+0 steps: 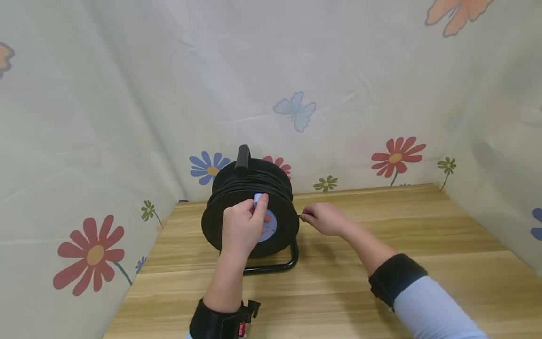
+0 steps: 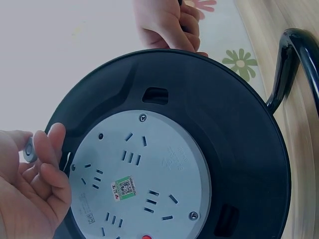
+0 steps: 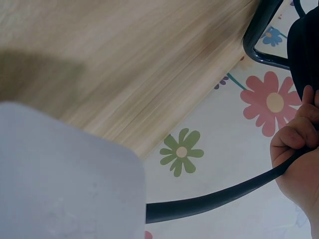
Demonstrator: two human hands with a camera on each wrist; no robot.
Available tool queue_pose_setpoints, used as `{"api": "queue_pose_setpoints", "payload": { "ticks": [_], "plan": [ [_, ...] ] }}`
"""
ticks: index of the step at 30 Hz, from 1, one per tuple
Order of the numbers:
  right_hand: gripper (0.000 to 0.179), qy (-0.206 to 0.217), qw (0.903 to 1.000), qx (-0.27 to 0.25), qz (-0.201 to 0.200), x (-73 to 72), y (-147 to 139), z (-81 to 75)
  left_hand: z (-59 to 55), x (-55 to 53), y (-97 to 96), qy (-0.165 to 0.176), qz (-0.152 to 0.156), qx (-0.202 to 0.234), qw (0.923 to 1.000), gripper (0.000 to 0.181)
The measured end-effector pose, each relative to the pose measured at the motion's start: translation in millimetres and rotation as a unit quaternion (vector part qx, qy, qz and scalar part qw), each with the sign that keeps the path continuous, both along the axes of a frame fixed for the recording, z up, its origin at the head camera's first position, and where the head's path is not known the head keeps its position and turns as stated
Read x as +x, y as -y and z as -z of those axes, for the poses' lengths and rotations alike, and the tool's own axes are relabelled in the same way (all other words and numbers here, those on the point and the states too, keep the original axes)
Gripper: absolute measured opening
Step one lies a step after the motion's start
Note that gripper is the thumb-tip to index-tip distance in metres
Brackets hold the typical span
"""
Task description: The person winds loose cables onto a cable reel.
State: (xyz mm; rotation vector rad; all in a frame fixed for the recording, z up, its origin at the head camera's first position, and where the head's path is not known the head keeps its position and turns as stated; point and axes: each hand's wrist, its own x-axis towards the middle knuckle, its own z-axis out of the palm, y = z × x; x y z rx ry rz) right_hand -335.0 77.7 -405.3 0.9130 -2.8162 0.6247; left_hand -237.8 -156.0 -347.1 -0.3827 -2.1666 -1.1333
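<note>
A black cable reel [image 1: 250,197] stands on its tubular foot, wound with black cable [image 1: 251,181]. Its front disc has a grey socket panel [image 2: 139,174] with several slots, a small coded label and a red button. My left hand [image 1: 243,226] pinches the reel's pale grey crank knob [image 2: 30,150] between thumb and fingers, in front of the disc. On the right, beside the disc's rim, my right hand [image 1: 323,218] grips the black cable [image 3: 219,201] in curled fingers. In the right wrist view that cable runs from the hand to a blurred pale block [image 3: 70,174] close to the camera.
The reel's upright carrying handle [image 1: 243,157] rises at its top, and the foot bar [image 1: 271,268] lies on the wooden table [image 1: 360,287]. A flower-printed cloth [image 1: 347,141] hangs behind the table and along both sides.
</note>
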Motion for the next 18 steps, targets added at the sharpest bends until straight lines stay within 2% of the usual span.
{"api": "queue_pose_setpoints", "payload": {
  "ticks": [8,13,18],
  "plan": [
    [0.015,0.000,0.9999,-0.006,-0.015,1.3,-9,1.2,1.6,3.3,-1.5,0.001,0.008,0.002,1.0000,0.050],
    [0.017,0.014,0.9992,-0.036,-0.008,1.7,-30,-3.7,2.9,4.0,-1.6,-0.001,0.008,-0.002,1.0000,0.049],
    [0.019,0.020,0.9991,-0.036,0.000,2.0,-55,-6.4,4.9,5.4,0.1,0.002,0.004,-0.003,1.0000,0.050]
  ]
}}
